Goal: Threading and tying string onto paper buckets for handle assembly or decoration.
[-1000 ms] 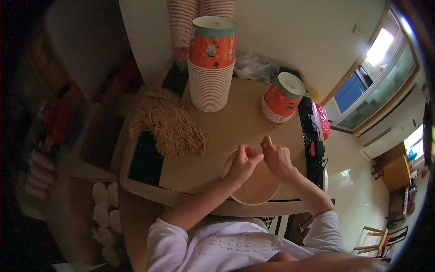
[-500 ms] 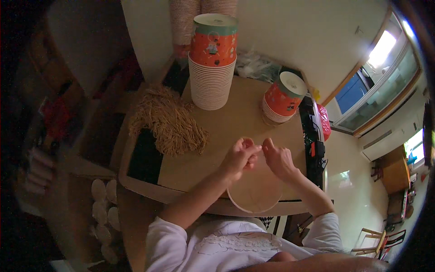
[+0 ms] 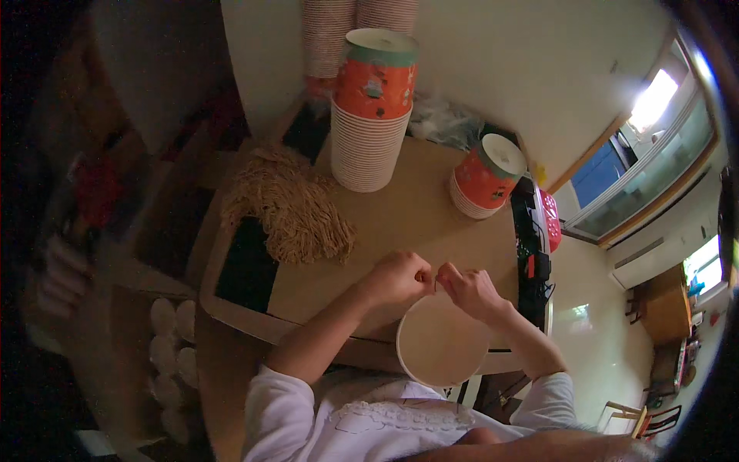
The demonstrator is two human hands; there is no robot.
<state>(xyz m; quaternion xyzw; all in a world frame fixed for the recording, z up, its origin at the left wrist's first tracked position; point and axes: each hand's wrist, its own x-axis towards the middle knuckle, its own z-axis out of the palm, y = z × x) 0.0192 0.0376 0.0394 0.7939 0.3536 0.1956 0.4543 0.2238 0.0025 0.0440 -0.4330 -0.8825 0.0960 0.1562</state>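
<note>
A round, pale-lined paper bucket (image 3: 443,346) sits open-mouthed at the front edge of the brown, sheet-covered table (image 3: 416,231); whether any cord is attached is unclear. Left hand (image 3: 402,277) and right hand (image 3: 471,294) meet above its far rim, fingers curled closed, their pinched object too small to tell. A heap of tan, stringy cords (image 3: 296,212) lies loose by the left edge; a tall stack of orange-and-green paper buckets (image 3: 373,115) stands inverted toward the back

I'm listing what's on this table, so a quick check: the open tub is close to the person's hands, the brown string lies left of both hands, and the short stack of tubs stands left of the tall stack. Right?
The short stack stands right of the tall stack, as the head view shows. The open tub is close to the left hand and right hand; the brown string lies left of both.
</note>
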